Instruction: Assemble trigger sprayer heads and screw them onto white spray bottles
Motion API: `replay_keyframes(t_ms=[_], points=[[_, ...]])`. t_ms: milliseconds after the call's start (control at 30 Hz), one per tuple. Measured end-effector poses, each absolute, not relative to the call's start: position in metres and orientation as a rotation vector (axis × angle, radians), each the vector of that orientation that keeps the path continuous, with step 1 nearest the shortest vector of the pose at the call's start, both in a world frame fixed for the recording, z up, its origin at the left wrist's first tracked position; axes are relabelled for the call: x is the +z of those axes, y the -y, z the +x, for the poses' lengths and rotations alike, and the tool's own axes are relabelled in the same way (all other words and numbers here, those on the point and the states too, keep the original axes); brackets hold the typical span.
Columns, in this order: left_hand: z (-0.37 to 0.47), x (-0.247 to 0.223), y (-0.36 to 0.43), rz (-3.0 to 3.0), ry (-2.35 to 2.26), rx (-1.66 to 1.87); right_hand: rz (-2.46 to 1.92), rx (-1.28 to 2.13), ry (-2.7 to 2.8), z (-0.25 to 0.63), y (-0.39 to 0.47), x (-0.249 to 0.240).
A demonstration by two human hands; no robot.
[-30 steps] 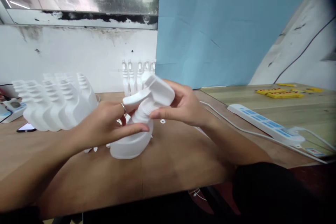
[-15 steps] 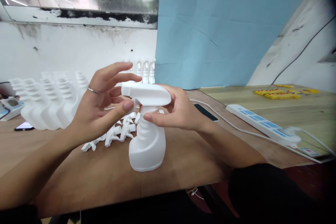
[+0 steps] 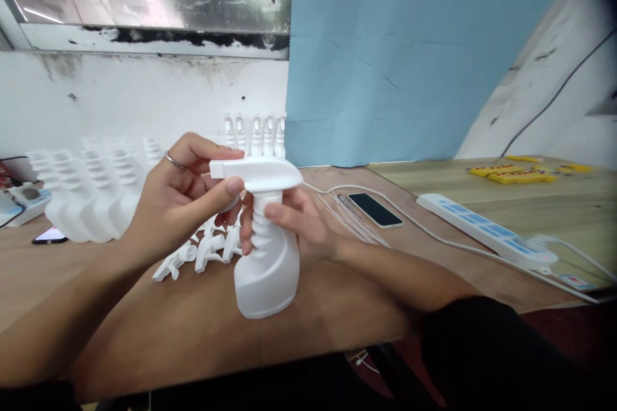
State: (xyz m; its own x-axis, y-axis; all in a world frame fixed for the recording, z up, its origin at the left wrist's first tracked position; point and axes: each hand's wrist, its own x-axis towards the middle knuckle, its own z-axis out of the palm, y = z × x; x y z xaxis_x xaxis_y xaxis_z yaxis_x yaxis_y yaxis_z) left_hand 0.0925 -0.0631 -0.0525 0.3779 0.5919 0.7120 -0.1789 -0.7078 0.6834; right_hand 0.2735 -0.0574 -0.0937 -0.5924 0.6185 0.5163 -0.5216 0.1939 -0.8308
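Observation:
A white spray bottle (image 3: 270,279) stands slightly tilted near the table's front edge, with a white trigger spray head (image 3: 265,173) on its neck. My left hand (image 3: 195,186), with a ring on one finger, pinches the nozzle end of the head between thumb and index finger. Its other fingers curl below and are partly hidden. My right hand (image 3: 299,218) is wrapped round the ribbed bottle neck, thumb in front and fingertips showing on the left side. Behind the bottle lie several loose white spray heads (image 3: 209,250).
Several white bottles (image 3: 91,199) stand at the left, and finished-looking spray bottles (image 3: 255,135) line the back wall. A phone (image 3: 376,209), white cables and a power strip (image 3: 486,231) lie at the right. Yellow pieces (image 3: 513,173) are farther back; another phone (image 3: 49,236) lies left.
My left hand has gone from spread fingers to pinching the nozzle end. My right hand has slid down from the spray head to the bottle neck.

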Motion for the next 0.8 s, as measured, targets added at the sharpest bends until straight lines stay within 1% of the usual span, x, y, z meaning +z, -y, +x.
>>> replay_keyframes(t_ms=[67,233,333,533,700,800], points=[[0.0898,-0.0515,0.0624,1.965,-0.394,1.393,-0.048,1.598,1.53,0.2736,0.0595,-0.095],[0.0857,-0.0513,0.0647,2.03,-0.45,1.415,-0.152,1.497,1.609,0.2756,0.0627,-0.0877],[0.0849,-0.0505,0.0653,2.022,-0.396,1.411,-0.096,1.553,1.536,0.2745,0.0635,-0.0871],[0.085,-0.049,0.0613,1.984,-0.275,1.373,-0.122,1.535,1.494,0.2724,0.0676,-0.0882],[0.0842,-0.0496,0.0621,2.035,-0.339,1.384,-0.184,1.48,1.496,0.2721,0.0678,-0.0886],[0.0839,-0.0496,0.0635,2.045,-0.342,1.387,-0.152,1.517,1.488,0.2726,0.0676,-0.0884]])
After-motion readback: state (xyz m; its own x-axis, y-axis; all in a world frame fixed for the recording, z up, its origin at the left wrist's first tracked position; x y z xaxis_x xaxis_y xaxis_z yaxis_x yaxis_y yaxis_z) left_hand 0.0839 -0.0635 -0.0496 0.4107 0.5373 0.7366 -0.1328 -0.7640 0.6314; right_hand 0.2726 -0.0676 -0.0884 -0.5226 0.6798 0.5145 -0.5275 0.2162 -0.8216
